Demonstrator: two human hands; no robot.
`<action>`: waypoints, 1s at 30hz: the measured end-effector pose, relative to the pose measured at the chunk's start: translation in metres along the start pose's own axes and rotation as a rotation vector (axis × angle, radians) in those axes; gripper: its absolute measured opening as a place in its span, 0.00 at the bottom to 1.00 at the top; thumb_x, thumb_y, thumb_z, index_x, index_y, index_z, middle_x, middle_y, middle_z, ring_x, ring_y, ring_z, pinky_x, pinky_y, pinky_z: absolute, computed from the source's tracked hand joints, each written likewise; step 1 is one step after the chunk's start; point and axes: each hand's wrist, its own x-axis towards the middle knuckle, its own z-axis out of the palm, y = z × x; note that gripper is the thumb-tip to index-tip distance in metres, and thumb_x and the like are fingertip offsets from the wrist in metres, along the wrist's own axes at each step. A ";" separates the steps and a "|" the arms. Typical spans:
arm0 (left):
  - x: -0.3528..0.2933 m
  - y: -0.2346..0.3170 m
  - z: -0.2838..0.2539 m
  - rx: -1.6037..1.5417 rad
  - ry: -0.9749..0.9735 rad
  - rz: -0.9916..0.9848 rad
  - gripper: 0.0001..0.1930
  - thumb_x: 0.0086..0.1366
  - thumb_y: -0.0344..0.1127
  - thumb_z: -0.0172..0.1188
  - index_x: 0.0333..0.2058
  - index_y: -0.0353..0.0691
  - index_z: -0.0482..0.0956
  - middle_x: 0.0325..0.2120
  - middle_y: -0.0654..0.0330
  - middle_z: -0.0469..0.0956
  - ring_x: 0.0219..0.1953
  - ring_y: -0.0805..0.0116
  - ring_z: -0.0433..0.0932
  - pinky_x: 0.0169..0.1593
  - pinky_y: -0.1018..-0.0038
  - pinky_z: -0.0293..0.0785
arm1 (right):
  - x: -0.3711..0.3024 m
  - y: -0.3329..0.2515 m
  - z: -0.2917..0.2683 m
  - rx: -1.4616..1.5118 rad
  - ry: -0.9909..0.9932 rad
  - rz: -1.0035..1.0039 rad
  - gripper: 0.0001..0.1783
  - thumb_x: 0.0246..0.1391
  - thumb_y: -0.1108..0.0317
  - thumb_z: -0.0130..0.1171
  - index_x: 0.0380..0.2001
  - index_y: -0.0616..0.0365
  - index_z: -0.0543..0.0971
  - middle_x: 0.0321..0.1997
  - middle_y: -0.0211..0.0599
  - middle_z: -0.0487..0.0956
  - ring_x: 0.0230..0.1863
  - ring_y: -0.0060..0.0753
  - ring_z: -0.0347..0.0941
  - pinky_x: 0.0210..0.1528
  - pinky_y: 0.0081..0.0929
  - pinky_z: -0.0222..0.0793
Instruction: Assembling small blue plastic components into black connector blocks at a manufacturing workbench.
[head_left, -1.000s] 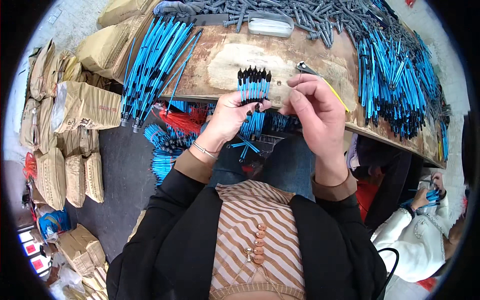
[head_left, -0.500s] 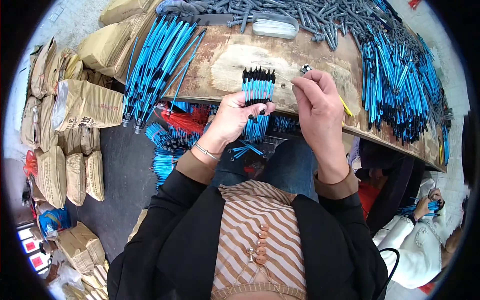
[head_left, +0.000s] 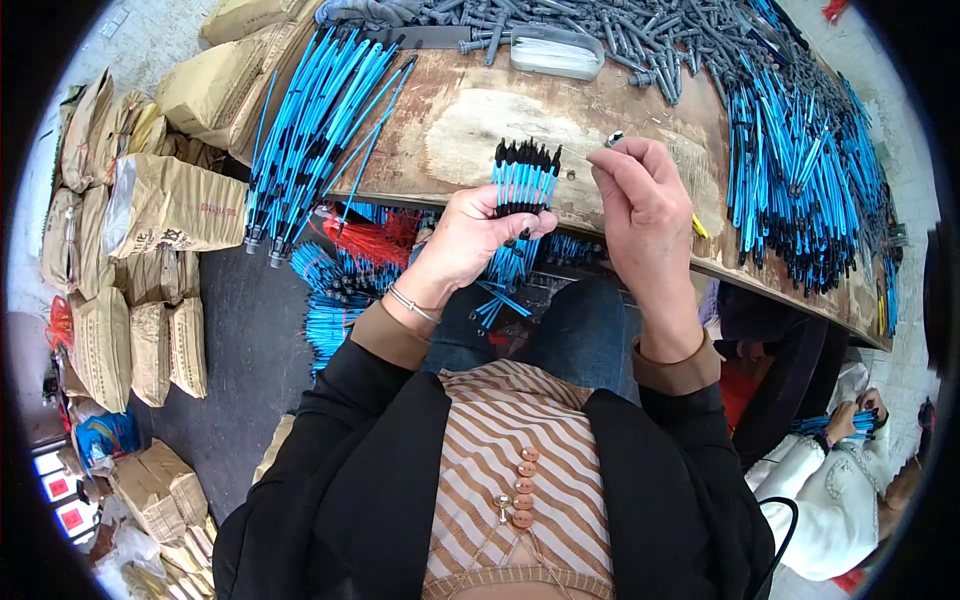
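Observation:
My left hand (head_left: 476, 238) is closed around a fanned row of thin blue sticks (head_left: 521, 182) with black tips pointing up. Its thumb presses across the black bands low on the row, and the lower ends hang below my fingers over my lap. To the right, about level with the sticks, my right hand (head_left: 645, 205) is raised, thumb and fingers pinched together. Whatever sits in that pinch, if anything, is too small to make out. Just beyond its fingertips a small black-and-white object (head_left: 615, 138) lies on the worn wooden table (head_left: 440, 100).
Blue sticks (head_left: 320, 120) overhang the table's left end; another heap (head_left: 790, 170) covers its right. Grey plastic parts (head_left: 640, 40) and a clear tray (head_left: 557, 52) line the back. Bundles (head_left: 330, 325) and red strands (head_left: 370, 245) lie below. Brown sacks (head_left: 180, 205) stand left; a co-worker's hand (head_left: 842, 422) shows right.
My left hand and the row of sticks have shifted slightly right. My right hand stays pinched and has moved slightly right too. The co-worker's hands have moved a little.

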 end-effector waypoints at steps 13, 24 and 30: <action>-0.001 0.006 0.001 -0.016 -0.020 -0.046 0.11 0.55 0.14 0.51 0.36 0.30 0.78 0.29 0.54 0.80 0.28 0.71 0.75 0.36 0.80 0.72 | 0.019 0.006 -0.008 -0.031 -0.128 -0.174 0.07 0.45 0.82 0.58 0.29 0.62 0.80 0.32 0.32 0.74 0.29 0.26 0.69 0.30 0.19 0.64; -0.002 0.005 -0.004 0.009 -0.082 -0.030 0.13 0.55 0.17 0.55 0.40 0.32 0.76 0.30 0.52 0.80 0.34 0.64 0.80 0.40 0.76 0.76 | 0.017 0.009 -0.004 0.054 -0.128 -0.175 0.07 0.44 0.81 0.59 0.30 0.62 0.80 0.33 0.32 0.75 0.28 0.27 0.69 0.30 0.20 0.64; -0.002 0.007 -0.001 0.018 -0.069 -0.047 0.13 0.55 0.16 0.54 0.40 0.32 0.76 0.30 0.53 0.80 0.34 0.64 0.80 0.40 0.76 0.77 | 0.016 0.004 -0.003 0.005 -0.116 -0.178 0.08 0.44 0.81 0.59 0.31 0.61 0.80 0.33 0.32 0.75 0.29 0.27 0.69 0.30 0.20 0.64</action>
